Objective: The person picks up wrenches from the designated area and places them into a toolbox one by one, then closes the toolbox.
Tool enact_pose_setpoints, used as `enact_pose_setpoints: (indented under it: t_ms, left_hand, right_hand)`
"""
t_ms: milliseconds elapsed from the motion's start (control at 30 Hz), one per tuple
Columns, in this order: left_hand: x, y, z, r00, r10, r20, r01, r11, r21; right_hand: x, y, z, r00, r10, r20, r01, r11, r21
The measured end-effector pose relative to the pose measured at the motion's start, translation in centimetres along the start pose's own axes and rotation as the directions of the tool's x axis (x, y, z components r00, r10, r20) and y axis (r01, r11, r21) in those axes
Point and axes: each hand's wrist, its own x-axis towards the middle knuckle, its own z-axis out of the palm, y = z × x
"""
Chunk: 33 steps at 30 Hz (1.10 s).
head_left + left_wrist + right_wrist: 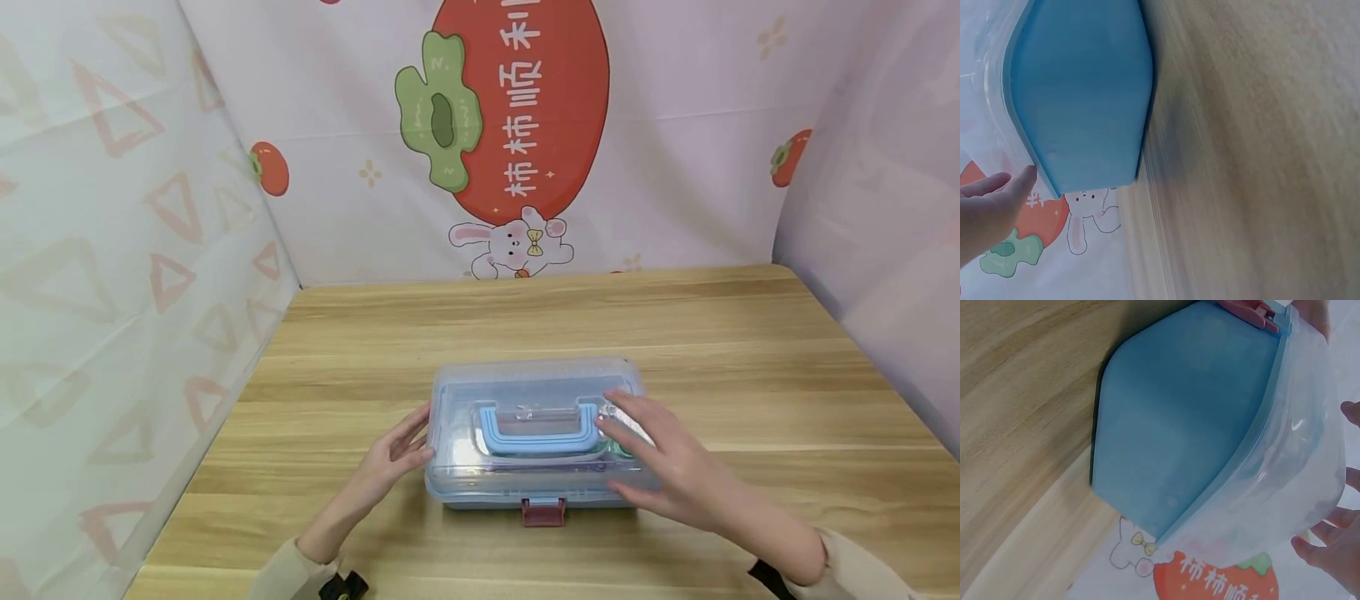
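Observation:
A storage box (540, 479) with a clear lid (525, 387) and a light blue base (1085, 94) sits on the wooden table, lid down. On top, its blue carry handle (540, 446) lies flat, and a pink latch (543, 512) juts from the front edge. Through the lid some small items show faintly. My left hand (386, 458) is at the box's left end, fingertips right at the lid's rim. Over the lid's right end is my right hand (675, 467), fingers spread and loosely bent, the thumb low near the front right corner.
The wooden table (360, 350) extends around the box on all sides. Behind it hangs a printed cloth (675, 167) with a big persimmon and a rabbit. More cloth (112, 333) closes off the left side, and another sheet (885, 233) the right.

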Motion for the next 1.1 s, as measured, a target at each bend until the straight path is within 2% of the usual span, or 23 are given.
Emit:
enact_pose_setpoints:
  t_ms: [167, 333, 567, 800, 933, 1100]
  left_hand:
    - [0.0, -0.1, -0.1, 1.000, 0.002, 0.001, -0.002, 1.000, -0.003]
    - [0.0, -0.1, -0.1, 1.000, -0.003, 0.005, 0.003, 1.000, -0.006]
    - [0.0, -0.2, -0.2, 1.000, -0.014, 0.006, 0.014, 1.000, -0.004]
    - [0.0, -0.1, -0.1, 1.000, -0.016, 0.010, 0.016, 1.000, -0.008]
    - [0.1, 0.0, -0.1, 1.000, -0.024, 0.007, 0.024, 1.000, -0.006]
    - [0.0, -0.1, -0.2, 1.000, -0.031, 0.007, 0.031, 1.000, -0.001]
  right_hand:
    - [0.9, -0.9, 0.8, 0.995, -0.096, 0.010, 0.096, 0.994, -0.054]
    - [1.4, -1.8, 1.7, 0.983, -0.182, 0.027, 0.184, 0.974, -0.132]
    - [1.0, -2.3, 2.7, 0.952, -0.295, 0.082, 0.306, 0.933, -0.191]
    - [0.3, -2.5, 3.8, 0.918, -0.363, 0.160, 0.392, 0.893, -0.223]
    - [0.1, -2.5, 4.4, 0.901, -0.400, 0.167, 0.431, 0.872, -0.233]
    - [-0.3, -2.4, 5.0, 0.893, -0.421, 0.161, 0.449, 0.857, -0.253]
